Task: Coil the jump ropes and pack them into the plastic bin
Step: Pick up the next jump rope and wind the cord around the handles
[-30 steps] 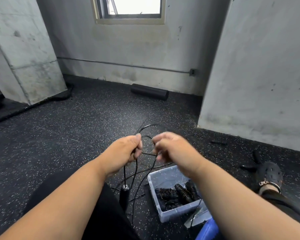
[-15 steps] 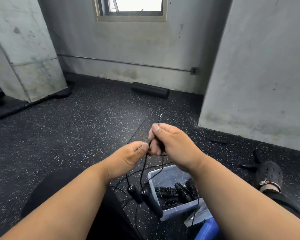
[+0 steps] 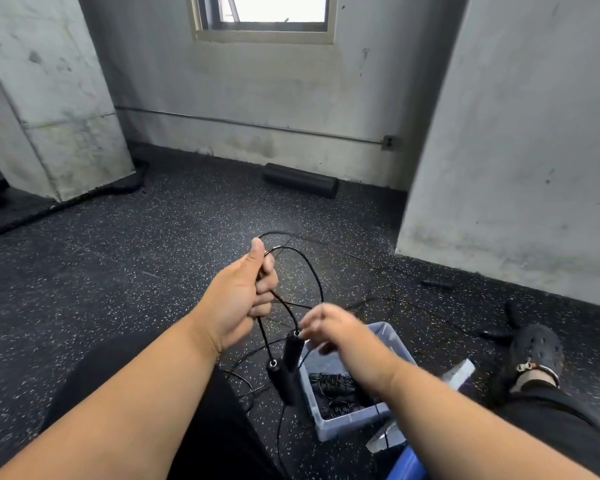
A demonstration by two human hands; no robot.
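Two handles hang below left hand gripping cord, beside bin.

The left hand was raised mid-frame, fingers curled in a fist, thumb up — the right hand lay lower right, blurred, fingers loosely bent.

Gym corner, speckled rubber floor, foam roller, bare concrete walls, small window
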